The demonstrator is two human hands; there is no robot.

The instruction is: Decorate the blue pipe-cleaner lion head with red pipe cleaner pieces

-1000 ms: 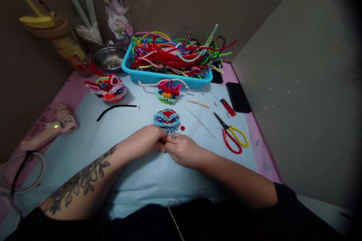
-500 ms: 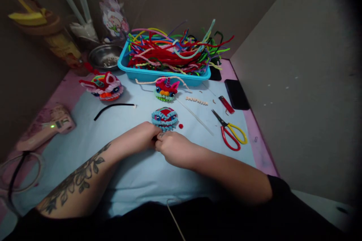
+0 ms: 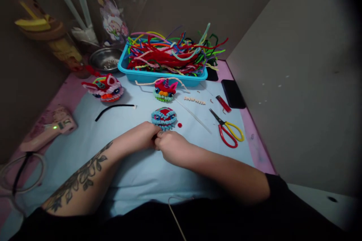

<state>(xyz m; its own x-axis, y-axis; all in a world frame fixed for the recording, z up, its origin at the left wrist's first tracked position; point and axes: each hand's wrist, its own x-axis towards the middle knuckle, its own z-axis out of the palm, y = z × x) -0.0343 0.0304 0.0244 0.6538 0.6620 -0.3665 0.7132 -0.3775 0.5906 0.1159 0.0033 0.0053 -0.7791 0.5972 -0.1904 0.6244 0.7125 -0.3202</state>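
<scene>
My left hand [image 3: 148,134] and my right hand [image 3: 171,146] meet at the middle of the blue cloth [image 3: 135,173], fingers curled together. Whatever they pinch is hidden between them. Just beyond my knuckles sits a small blue and red lion head [image 3: 164,117] made of pipe cleaners; I cannot tell whether my fingers touch it. To its right lies a small red pompom [image 3: 180,125]. Behind it stands another lion head [image 3: 164,91] in red, pink and green. A larger red and pink lion head [image 3: 106,88] rests farther left.
A blue basket [image 3: 164,77] of colourful pipe cleaners stands at the back beside a metal bowl [image 3: 105,60]. Scissors [image 3: 226,128], a red lighter [image 3: 223,104], a black phone [image 3: 233,94] and a clear stick [image 3: 195,116] lie right. A pink glue gun [image 3: 48,131] lies left, near a black pipe cleaner [image 3: 114,108].
The view has shifted slightly. My hands stay together in front of the blue and red lion head, with no clear change in their grip.
</scene>
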